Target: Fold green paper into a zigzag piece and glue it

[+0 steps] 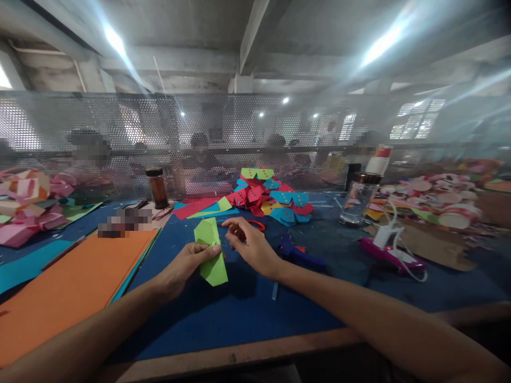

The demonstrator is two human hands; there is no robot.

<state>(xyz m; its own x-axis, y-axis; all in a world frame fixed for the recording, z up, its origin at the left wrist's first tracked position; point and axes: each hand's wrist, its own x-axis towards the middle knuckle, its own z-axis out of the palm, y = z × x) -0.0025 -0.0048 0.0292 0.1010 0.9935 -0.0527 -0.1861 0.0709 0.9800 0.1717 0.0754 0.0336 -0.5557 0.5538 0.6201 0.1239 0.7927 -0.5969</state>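
Note:
My left hand (199,258) grips a folded lime-green paper piece (211,229), its thumb pressed on the front and the fingers behind. The paper stands above the blue table top, its creased edge facing right. Just right of it, my right hand (249,242) hovers with fingers bent and apart, holding nothing that I can see. Behind that hand show the red handles of what look like scissors (257,225), partly hidden. A dark blue glue gun (301,252) lies to the right. Nearer me is a short translucent stick (274,291).
Orange sheets (83,287) lie at left by pink paper shapes (32,207). A pile of coloured folded papers (255,194) sits behind my hands. A brown bottle (157,189), a clear jar (357,199) and a magenta device with white cable (393,255) stand around. A perforated screen (223,122) closes the back.

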